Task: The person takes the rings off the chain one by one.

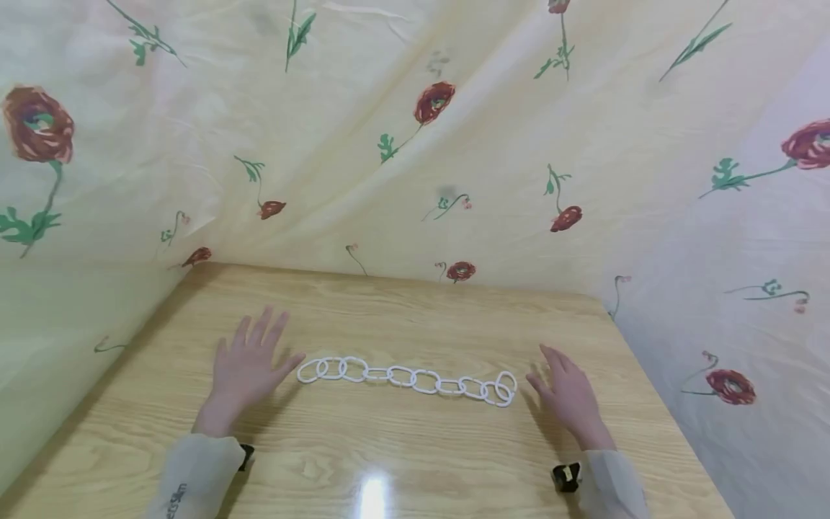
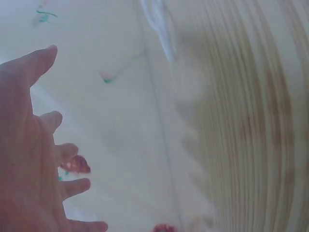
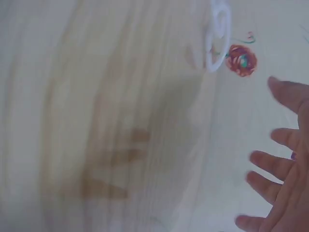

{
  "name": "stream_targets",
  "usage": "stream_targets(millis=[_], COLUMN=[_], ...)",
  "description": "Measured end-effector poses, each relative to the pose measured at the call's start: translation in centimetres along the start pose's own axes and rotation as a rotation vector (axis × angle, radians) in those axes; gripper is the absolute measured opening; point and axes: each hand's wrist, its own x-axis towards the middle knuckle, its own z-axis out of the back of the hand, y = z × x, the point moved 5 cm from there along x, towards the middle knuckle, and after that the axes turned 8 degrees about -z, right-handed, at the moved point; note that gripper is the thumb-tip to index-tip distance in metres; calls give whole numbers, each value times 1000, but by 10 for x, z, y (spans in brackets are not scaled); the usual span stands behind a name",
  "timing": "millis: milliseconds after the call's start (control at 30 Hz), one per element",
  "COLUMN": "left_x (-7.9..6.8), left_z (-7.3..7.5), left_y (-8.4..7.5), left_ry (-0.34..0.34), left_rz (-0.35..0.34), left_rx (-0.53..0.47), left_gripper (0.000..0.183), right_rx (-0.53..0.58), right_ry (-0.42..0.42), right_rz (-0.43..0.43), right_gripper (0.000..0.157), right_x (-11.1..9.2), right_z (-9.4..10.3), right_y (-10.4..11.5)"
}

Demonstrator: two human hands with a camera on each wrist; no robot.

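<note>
A white chain point(image 1: 424, 381) of several oval plastic-looking links lies stretched from left to right across the wooden table. Its right end doubles back, with one link point(image 1: 506, 383) resting over its neighbour. Beside the chain's left end, my left hand point(image 1: 249, 367) is spread with fingers straight and holds nothing. To the right of the chain, my right hand point(image 1: 570, 393) hovers with fingers extended, also holding nothing. Part of the chain point(image 2: 161, 29) shows blurred at the top of the left wrist view. In the right wrist view, the chain's end links point(image 3: 217, 41) appear near the thumb.
The light wood table point(image 1: 350, 447) is bounded at the back and both sides by a cream cloth point(image 1: 324, 144) printed with red flowers. A small black device point(image 1: 566, 477) sits at the right wrist. Light glares off the table's front point(image 1: 372, 497).
</note>
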Motion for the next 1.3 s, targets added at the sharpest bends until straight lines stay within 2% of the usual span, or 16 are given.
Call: stream_targets(millis=[133, 233, 367, 533, 800, 1000, 1100, 1300], left_x=[0, 0, 1, 4, 7, 10, 11, 14], left_z=[0, -2, -7, -12, -18, -21, -22, -26], left_y=[-14, -21, -26, -33, -41, -48, -51, -59], left_ry=[-32, -49, -40, -24, -49, -52, -54, -42], left_rz=[-50, -74, -66, -81, -82, -90, -91, -98], left_rx=[-90, -197, -342, -443, -516, -533, -546, -572], left_gripper=[79, 77, 74, 68, 56, 51, 48, 47], right_rx=[92, 139, 147, 118, -4, -59, -70, -61], right_ry=[33, 54, 99, 162, 171, 165, 174, 194], right_rz=[-12, -14, -10, -26, 3, 12, 7, 0], right_gripper=[49, 41, 36, 34, 28, 11, 6, 6], right_x=[4, 7, 10, 15, 21, 24, 25, 23], right_z=[-6, -10, -13, -16, -22, -25, -25, -22], right_y=[6, 12, 20, 28, 34, 37, 38, 45])
